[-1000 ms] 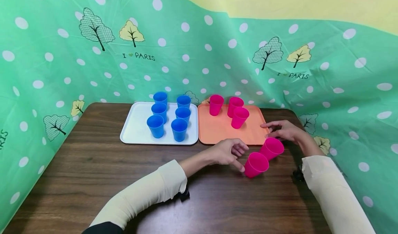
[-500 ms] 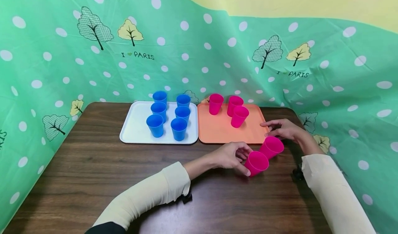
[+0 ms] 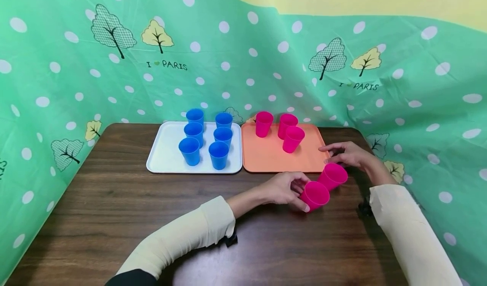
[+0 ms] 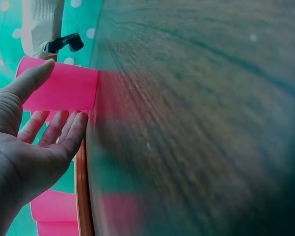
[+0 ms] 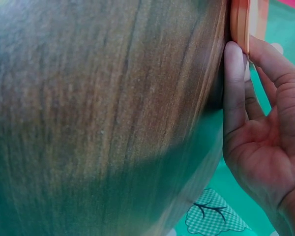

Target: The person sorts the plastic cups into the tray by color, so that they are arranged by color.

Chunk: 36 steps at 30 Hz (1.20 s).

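Observation:
My left hand grips a pink plastic cup standing upright on the table in front of the orange tray. In the left wrist view, the thumb lies along one side of this cup and the fingers reach round the other. A second pink cup stands right behind it, close to the tray's front right corner. My right hand is at the right edge of the orange tray. Seen from the right wrist, its thumb and forefinger pinch the tray rim.
Three more pink cups stand upright on the orange tray. Beside it on the left, a white tray bears several blue cups in two columns. A green dotted cloth hangs behind and beside the wooden table.
My left hand has moved right and slightly down, its thumb and fingers coming round the front pink cup. The right hand stays at the tray's edge, and the cups keep their places.

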Tool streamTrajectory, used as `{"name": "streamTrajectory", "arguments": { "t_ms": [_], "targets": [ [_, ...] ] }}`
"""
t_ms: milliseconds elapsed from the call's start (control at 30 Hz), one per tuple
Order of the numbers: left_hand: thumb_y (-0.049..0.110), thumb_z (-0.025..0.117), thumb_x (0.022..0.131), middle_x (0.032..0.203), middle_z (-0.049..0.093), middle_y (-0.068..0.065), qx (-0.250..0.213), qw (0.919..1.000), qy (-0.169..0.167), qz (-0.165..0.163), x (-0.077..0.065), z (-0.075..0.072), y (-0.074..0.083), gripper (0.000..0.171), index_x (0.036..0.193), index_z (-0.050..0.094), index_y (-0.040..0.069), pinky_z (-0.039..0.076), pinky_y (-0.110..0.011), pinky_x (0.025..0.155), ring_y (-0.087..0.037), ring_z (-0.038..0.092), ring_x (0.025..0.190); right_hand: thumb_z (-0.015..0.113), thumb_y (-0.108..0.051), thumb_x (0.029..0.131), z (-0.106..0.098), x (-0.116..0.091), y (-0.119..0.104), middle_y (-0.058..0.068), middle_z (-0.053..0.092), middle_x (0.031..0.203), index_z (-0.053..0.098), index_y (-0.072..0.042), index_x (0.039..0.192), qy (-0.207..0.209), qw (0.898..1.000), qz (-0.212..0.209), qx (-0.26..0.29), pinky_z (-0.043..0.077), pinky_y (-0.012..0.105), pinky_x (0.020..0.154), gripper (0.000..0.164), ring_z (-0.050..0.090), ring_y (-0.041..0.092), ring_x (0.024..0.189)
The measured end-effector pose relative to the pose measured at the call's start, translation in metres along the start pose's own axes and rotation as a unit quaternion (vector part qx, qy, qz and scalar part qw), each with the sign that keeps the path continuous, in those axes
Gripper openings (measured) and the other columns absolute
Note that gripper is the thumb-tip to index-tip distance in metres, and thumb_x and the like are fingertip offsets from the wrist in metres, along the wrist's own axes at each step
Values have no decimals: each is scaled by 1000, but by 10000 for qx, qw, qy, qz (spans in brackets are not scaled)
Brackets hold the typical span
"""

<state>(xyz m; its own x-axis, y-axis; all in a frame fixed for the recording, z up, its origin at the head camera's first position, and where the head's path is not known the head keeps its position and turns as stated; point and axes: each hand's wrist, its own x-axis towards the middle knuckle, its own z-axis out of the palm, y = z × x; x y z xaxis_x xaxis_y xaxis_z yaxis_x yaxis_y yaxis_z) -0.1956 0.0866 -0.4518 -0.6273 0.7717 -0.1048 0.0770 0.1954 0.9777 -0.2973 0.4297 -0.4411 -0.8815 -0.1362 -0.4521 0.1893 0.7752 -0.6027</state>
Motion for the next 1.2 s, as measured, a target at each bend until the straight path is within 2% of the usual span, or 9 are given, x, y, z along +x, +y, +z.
{"name": "streamTrajectory", "arguments": {
  "t_ms": [233,400,700,967,1200],
  "targets": [
    [11,95,87,129,71,3,-27,9999,91,-44,0,0,0,63,143,66,11,62,-18,93,-2,67,107,82,-22,101,-1,0,1,15,64,130,57,-10,165,25,9999,-137,-41,67,30,83,69,63,28,109],
    [13,96,87,127,72,2,54,9996,256,49,-2,-4,4,64,144,66,10,62,-17,93,-2,68,106,84,-25,101,-1,1,2,11,66,122,60,-10,163,100,9997,-208,-78,66,30,80,68,63,26,105],
    [13,96,87,130,70,-1,6,9981,604,83,-8,-17,6,68,147,65,10,65,-21,92,-5,69,108,83,-22,101,0,0,-2,14,64,126,55,-9,166,42,9998,-147,-97,67,28,84,72,64,29,111],
    [16,98,85,131,73,-3,97,9911,1325,-16,-16,-34,6,68,145,67,14,66,-25,94,-10,70,111,81,-23,103,1,1,-3,14,63,126,55,-8,166,43,9996,-170,-224,67,30,82,70,62,28,109],
    [19,99,84,131,76,-4,67,9742,2249,-187,-18,-49,4,65,141,68,16,66,-29,96,-16,72,114,85,-29,100,1,0,-2,14,64,125,59,-11,164,118,9992,-254,-284,66,31,80,71,59,30,110]
  ]
}}
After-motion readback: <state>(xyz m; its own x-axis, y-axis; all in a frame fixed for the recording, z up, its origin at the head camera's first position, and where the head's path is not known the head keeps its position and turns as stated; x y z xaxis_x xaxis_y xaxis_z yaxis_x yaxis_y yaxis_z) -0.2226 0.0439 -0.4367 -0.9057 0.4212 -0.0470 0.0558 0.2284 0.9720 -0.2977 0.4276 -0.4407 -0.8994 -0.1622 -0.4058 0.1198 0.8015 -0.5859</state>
